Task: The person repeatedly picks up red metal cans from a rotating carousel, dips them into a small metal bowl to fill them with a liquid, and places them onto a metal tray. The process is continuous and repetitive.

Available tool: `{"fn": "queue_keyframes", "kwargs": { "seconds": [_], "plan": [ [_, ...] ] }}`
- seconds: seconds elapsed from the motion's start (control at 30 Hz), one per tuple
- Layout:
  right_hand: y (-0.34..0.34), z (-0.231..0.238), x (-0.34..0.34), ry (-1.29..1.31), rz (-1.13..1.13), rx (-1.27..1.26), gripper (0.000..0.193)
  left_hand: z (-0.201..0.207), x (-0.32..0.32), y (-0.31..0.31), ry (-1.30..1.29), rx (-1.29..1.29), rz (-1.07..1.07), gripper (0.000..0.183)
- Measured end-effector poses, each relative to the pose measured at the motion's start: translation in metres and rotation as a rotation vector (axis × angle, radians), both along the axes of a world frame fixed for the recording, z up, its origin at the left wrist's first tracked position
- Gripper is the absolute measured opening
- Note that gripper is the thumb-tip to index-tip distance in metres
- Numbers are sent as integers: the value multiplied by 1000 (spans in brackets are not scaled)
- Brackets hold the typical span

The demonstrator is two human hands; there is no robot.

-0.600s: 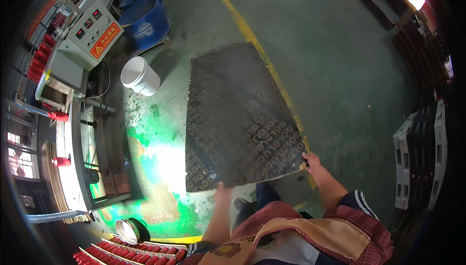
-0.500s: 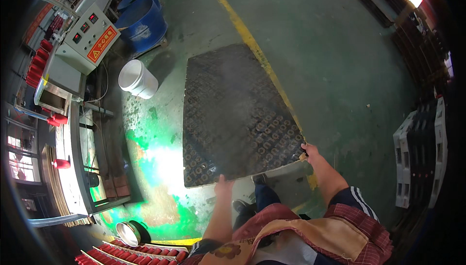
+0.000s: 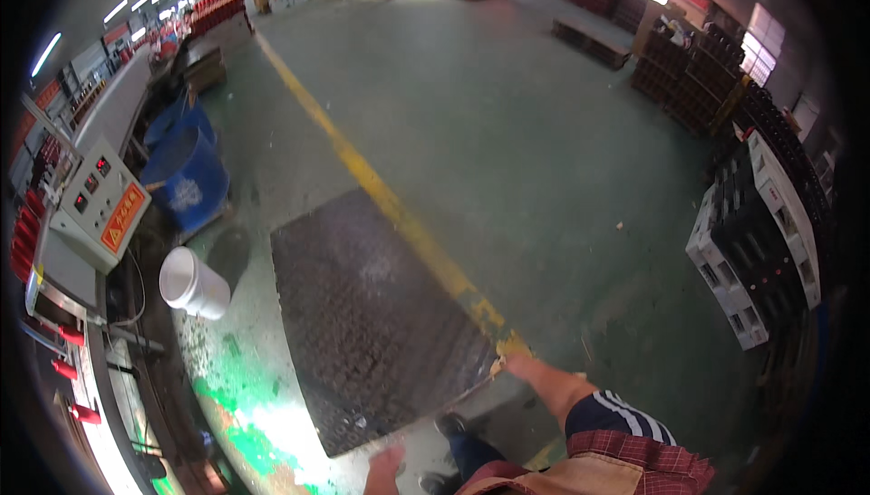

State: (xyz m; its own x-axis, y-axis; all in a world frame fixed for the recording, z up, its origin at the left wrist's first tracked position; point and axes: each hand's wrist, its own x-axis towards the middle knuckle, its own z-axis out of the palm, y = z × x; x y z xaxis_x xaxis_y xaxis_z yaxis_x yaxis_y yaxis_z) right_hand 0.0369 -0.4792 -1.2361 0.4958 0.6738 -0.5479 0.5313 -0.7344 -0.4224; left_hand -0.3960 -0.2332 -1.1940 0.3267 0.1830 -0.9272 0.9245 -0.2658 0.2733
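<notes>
A large dark floor mat (image 3: 367, 314) with a raised pattern spreads out in front of me, its far right part alongside a yellow floor line. My right hand (image 3: 517, 363) is closed at the mat's near right corner, where a small tan scrap (image 3: 497, 366) shows. Close to the near edge, towards the left corner, is my left hand (image 3: 387, 461), smeared by motion. Its fingers are unclear, and I cannot tell whether it touches the mat. Whether the near edge is raised off the floor is also unclear.
Left of the mat stands a white bucket (image 3: 194, 285), with blue tubs (image 3: 188, 178) behind it. A control box (image 3: 101, 205) and a machine line the left side. Black and white pallets (image 3: 757, 241) stand at the right. My shoe (image 3: 450, 423) is beside the near edge.
My view has tilted up and swung right, so the mat sits lower and further left in it. My right hand stays at the mat's corner; my left hand now appears slightly off the edge.
</notes>
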Motion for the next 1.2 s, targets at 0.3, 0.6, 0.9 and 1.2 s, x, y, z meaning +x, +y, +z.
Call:
{"fn": "queue_keyframes", "kwargs": {
  "seconds": [0.3,0.6,0.9,1.2],
  "plan": [
    [-89,-47,-146,610,-313,-101,15,-2,-55,-69,-43,392,23,67],
    [156,83,-232,4,438,161,18,125,-187,-73,-876,-165,1620,40],
    [224,173,-537,755,233,140,29,264,-443,-171,-1161,276,2079,35],
    [335,244,-945,941,1135,46,31,353,-663,-251,-826,1736,2411,16]
  ]
}}
